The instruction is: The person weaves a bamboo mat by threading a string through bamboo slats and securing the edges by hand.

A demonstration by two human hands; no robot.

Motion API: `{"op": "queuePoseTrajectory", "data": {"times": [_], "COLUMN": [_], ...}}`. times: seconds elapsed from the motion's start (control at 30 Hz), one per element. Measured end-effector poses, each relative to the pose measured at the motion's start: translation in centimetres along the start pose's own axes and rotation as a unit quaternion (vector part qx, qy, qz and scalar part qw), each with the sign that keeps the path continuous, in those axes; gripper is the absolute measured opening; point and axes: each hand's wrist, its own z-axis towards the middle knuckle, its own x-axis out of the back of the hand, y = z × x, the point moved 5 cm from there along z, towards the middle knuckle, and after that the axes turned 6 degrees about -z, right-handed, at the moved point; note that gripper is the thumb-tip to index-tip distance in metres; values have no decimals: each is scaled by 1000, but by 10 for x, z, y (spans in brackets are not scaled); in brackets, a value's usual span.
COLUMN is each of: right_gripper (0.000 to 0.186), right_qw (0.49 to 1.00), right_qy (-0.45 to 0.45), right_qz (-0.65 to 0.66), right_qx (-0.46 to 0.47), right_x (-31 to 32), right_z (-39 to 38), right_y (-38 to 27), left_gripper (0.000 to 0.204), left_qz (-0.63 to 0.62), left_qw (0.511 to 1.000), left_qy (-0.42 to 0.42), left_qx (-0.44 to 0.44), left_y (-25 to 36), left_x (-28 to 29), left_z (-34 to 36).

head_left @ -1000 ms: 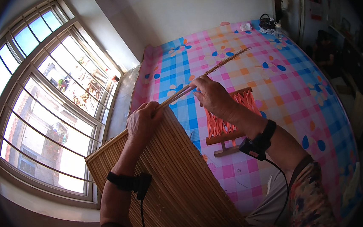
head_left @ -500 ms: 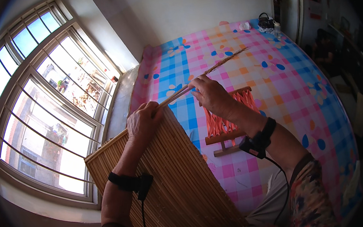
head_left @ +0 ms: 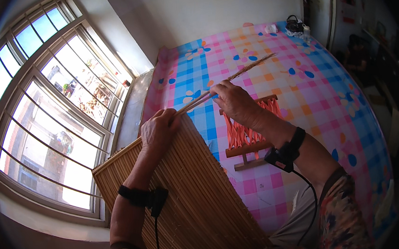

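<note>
A panel of thin tan stalks (head_left: 199, 190), laid side by side and stitched together, leans across my lap. At its top corner my left hand (head_left: 159, 130) is closed, gripping the panel's edge and the lower part of a few loose thin stalks (head_left: 194, 103). My right hand (head_left: 235, 100) pinches the same stalks farther up, beyond the panel's corner. Past my right fingers the stalks run out into a brushy seed head (head_left: 253, 67). My left palm and the fingertips beneath the edge are hidden.
Beyond my right forearm a small wooden folding stool (head_left: 245, 149) with red-orange webbing stands on a checked, flowered sheet (head_left: 269, 186). A barred window (head_left: 57, 113) is at left. A black bag (head_left: 294, 24) and a bottle (head_left: 306, 33) sit at the far corner.
Both hands keep their hold on the stalks and barely shift. The seed head's tip moves slightly to the right, and the view turns a little.
</note>
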Motion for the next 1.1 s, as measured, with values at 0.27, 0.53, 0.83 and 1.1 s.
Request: {"op": "queuePoseTrajectory", "data": {"times": [0.27,0.53,0.83,1.1], "right_gripper": [24,19,23,22], "right_qw": [999,999,998,998], "right_qy": [-24,-19,-60,5], "right_qz": [-18,30,7,48], "right_qx": [-15,-15,-32,-32], "right_x": [-2,-5,-7,-5], "right_z": [0,1,3,-4], "right_y": [4,6,6,11], "left_gripper": [21,21,21,20], "left_qz": [-7,-21,-22,-4], "left_qw": [1000,999,1000,1000], "left_qy": [2,21,18,15], "left_qx": [-12,-29,-11,-12], "left_y": [0,2,6,0], "left_x": [-3,-2,0,-5], "left_z": [1,0,0,-1]}}
